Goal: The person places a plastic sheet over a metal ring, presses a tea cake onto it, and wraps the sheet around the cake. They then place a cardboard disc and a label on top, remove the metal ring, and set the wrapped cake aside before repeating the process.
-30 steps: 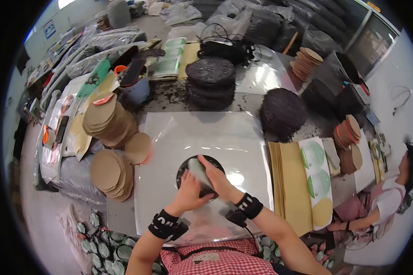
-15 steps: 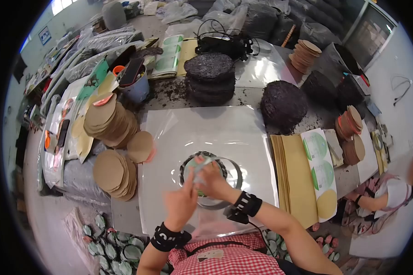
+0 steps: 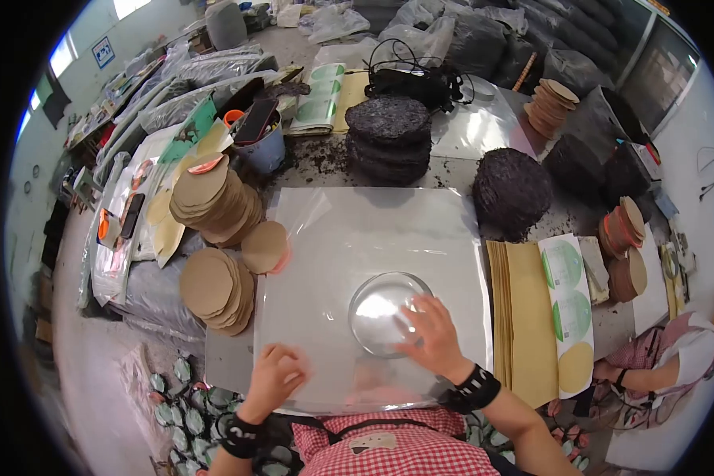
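A clear round ring (image 3: 355, 321) lies on a transparent plastic sheet (image 3: 317, 238) in front of me. My right hand (image 3: 432, 337) is at the ring's right rim, fingers spread, with fingertips reaching over the edge. Whether they press on the rim is hard to see. My left hand (image 3: 276, 379) hovers near the sheet's lower left, its fingers loosely curled with a gap to the thumb and nothing visible between them. Inside the ring only bright glare on the plastic shows.
Brown paper discs (image 3: 214, 289) are stacked at left. Dark pressed cakes (image 3: 389, 143) and another dark round cake (image 3: 512, 190) stand behind the sheet. Yellow paper (image 3: 523, 317) and green-printed labels (image 3: 565, 309) lie right. Green-topped wrapped pieces (image 3: 178, 412) fill the floor. Another person (image 3: 658, 365) works at right.
The dark-edged round piece with a green face, which both hands were working on, is gone from the ring. My hands have separated, left hand leftward, right hand rightward. The view has shifted.
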### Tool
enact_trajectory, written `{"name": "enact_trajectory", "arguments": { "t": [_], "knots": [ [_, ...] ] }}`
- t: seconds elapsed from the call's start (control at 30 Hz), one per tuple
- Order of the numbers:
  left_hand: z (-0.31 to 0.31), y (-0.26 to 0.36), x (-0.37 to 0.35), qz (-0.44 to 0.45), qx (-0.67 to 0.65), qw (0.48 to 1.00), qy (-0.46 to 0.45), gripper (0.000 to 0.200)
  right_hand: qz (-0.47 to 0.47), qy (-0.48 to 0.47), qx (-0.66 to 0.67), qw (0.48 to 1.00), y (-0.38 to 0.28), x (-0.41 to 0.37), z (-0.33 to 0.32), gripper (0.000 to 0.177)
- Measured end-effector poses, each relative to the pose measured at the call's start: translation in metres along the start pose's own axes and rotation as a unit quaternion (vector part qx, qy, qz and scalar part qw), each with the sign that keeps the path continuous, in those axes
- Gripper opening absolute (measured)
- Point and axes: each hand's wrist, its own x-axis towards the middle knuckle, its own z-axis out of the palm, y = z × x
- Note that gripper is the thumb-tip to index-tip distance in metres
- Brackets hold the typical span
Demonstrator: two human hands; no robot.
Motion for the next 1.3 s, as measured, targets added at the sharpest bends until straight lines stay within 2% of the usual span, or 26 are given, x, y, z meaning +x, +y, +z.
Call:
{"name": "enact_trajectory", "arguments": {
  "t": [0.03,0.13,0.23,0.43,0.5,0.6,0.67,0.7,0.77,0.8,0.83,0.87,0.93,0.97,1.07,1.1,1.17,1.2,1.23,1.3],
  "knots": [
    [-0.008,-0.015,-0.006,0.015,-0.017,0.999,-0.042,0.015,0.071,-0.04,0.044,0.996,0.004,-0.014,-0.001,0.077],
    [-0.01,-0.032,-0.005,0.035,-0.023,0.991,-0.127,0.017,0.077,-0.026,-0.013,0.997,0.001,-0.035,0.001,0.081],
    [0.001,-0.057,-0.006,0.074,-0.034,0.986,-0.146,0.019,0.111,0.013,-0.056,0.992,0.007,-0.039,0.01,0.076],
    [-0.004,-0.034,-0.005,0.091,-0.057,0.986,-0.125,0.015,0.224,-0.013,0.153,0.962,0.01,-0.043,0.0,0.041],
    [0.001,-0.046,-0.002,0.108,-0.058,0.984,-0.132,0.018,0.126,-0.028,0.172,0.977,-0.005,-0.039,-0.014,0.034],
    [0.001,-0.054,-0.002,0.115,-0.059,0.979,-0.157,0.014,-0.078,-0.096,0.172,0.977,-0.037,-0.037,-0.025,0.03],
    [0.008,-0.061,0.011,0.093,-0.094,0.983,-0.126,0.011,-0.16,-0.157,0.216,0.95,-0.062,-0.041,-0.009,0.032],
    [0.008,-0.063,0.019,0.082,-0.111,0.984,-0.112,0.011,-0.156,-0.201,0.228,0.94,-0.072,-0.04,0.004,0.033],
    [-0.027,-0.031,0.044,-0.003,-0.192,0.981,-0.036,0.008,-0.149,-0.286,0.247,0.914,-0.078,-0.038,0.03,0.036],
    [-0.047,-0.013,0.05,-0.042,-0.229,0.972,0.003,0.007,-0.097,-0.235,0.263,0.931,-0.062,-0.04,0.039,0.037],
    [-0.061,-0.001,0.046,-0.078,-0.246,0.966,-0.031,0.011,-0.045,-0.183,0.278,0.942,-0.041,-0.044,0.046,0.038],
    [-0.047,-0.009,0.032,-0.047,-0.25,0.966,-0.041,0.009,0.001,-0.149,0.229,0.962,-0.025,-0.04,0.043,0.039],
    [-0.031,-0.006,0.02,0.021,-0.084,0.989,-0.123,0.01,0.082,-0.101,0.142,0.981,-0.005,-0.028,0.033,0.046],
    [-0.018,-0.009,0.02,0.018,-0.077,0.984,-0.157,0.011,0.116,-0.085,0.104,0.984,0.0,-0.021,0.026,0.051],
    [-0.012,-0.025,0.045,0.012,-0.123,0.981,-0.146,0.017,0.12,-0.114,0.093,0.982,-0.015,-0.015,0.015,0.061],
    [-0.015,-0.032,0.062,0.067,-0.134,0.987,-0.052,0.018,0.091,-0.098,0.068,0.989,-0.012,-0.026,0.017,0.064],
    [-0.028,-0.044,0.099,-0.012,-0.105,0.994,0.025,0.019,0.013,-0.126,0.037,0.991,-0.001,-0.07,0.019,0.057],
    [-0.023,-0.065,0.116,0.008,-0.05,0.991,0.12,0.02,-0.026,-0.139,0.019,0.99,0.003,-0.092,0.018,0.054],
    [-0.021,-0.075,0.132,-0.04,-0.009,0.986,0.161,0.029,-0.048,-0.172,0.057,0.982,0.001,-0.117,0.012,0.049],
    [0.003,-0.125,0.149,-0.069,0.116,0.972,0.191,0.031,-0.091,-0.225,0.168,0.956,-0.008,-0.152,-0.015,0.038]
  ]
}}
